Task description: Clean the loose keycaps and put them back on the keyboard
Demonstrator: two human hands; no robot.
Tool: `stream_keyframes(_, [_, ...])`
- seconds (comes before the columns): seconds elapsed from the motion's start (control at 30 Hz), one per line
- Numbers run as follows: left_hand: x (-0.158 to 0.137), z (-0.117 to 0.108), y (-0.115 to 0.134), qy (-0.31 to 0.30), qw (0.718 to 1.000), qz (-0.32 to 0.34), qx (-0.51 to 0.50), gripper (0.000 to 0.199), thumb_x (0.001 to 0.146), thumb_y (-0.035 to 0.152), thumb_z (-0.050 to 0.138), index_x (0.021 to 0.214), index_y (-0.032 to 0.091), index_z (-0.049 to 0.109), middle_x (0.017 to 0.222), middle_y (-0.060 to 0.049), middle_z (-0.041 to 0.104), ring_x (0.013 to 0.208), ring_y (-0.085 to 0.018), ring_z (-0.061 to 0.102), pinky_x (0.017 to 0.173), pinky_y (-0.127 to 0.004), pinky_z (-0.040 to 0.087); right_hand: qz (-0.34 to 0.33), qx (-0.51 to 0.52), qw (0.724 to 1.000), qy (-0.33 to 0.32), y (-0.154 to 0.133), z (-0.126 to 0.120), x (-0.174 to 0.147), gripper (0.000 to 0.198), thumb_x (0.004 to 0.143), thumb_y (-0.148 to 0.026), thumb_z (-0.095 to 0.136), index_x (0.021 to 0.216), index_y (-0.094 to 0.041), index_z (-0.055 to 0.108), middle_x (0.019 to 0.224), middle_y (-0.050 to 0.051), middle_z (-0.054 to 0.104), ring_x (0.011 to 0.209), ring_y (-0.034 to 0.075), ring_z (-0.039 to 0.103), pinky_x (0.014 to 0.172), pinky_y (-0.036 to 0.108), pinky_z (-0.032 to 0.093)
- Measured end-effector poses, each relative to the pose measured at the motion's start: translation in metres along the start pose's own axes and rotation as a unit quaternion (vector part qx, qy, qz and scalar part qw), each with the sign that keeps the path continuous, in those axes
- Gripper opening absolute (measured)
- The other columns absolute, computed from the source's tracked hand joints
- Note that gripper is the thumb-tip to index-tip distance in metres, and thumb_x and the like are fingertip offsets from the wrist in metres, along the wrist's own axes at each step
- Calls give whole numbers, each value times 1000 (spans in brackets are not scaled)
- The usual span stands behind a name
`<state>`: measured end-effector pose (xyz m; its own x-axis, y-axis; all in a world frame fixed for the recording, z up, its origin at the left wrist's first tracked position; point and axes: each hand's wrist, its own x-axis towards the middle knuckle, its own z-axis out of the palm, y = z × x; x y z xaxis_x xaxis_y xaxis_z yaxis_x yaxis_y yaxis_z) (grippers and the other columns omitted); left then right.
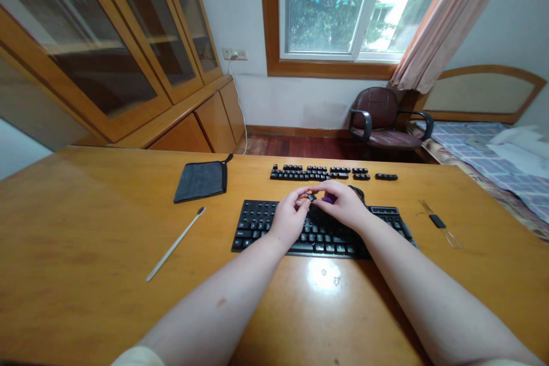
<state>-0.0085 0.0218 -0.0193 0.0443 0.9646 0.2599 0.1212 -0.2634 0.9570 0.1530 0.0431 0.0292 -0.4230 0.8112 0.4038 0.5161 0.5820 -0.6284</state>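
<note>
A black keyboard (319,247) lies on the desk in front of me. Along its upper left part keycaps are off and small stubs show. Above its middle, my left hand (287,220) pinches a small black keycap (311,197) between thumb and fingers. My right hand (346,204) is closed around a small purple thing (329,198), mostly hidden, whose kind I cannot make out. Its fingertips meet the left hand's at the keycap. Behind the keyboard, loose black keycaps (317,170) stand in rows.
Left of the keyboard lie a dark grey cloth (201,180) with a loop and a white stick-like brush (175,245) with a dark tip. A keycap puller (437,221) with wire loops lies at the right. A cable (358,193) shows behind the right hand.
</note>
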Motion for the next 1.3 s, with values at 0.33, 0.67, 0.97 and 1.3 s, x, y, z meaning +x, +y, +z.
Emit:
stream_keyframes(0.33, [-2,-2,9,-20,999,3,35,35,80,21,54,115,20,55,104,-7,64,75,-12,61,78,-29,50,22,-118,990,-74,-16,-25,2,18,71,-20,57,87,-21,65,88,4,65,73,15,59,68,26,47])
stream_keyframes(0.67, [-2,-1,5,-1,999,2,41,24,82,24,52,104,18,59,98,-8,66,83,-14,63,80,-29,49,165,-105,936,-293,2,-28,0,14,61,-26,65,74,-25,69,66,-2,68,57,15,59,54,23,42])
stream_keyframes(0.97, [-3,-1,7,-2,999,-6,34,24,81,22,53,103,17,59,97,-7,66,83,-14,63,80,-29,50,164,-97,938,-290,5,-23,-1,14,59,-24,66,72,-25,68,67,-1,68,61,16,61,56,23,43])
stream_keyframes(1.3, [-2,-2,11,-3,999,4,44,23,81,21,53,101,17,60,95,-7,66,83,-15,63,80,-29,50,158,-137,939,-274,-1,-20,0,13,56,-21,68,68,-25,69,65,-1,68,60,17,61,56,24,43])
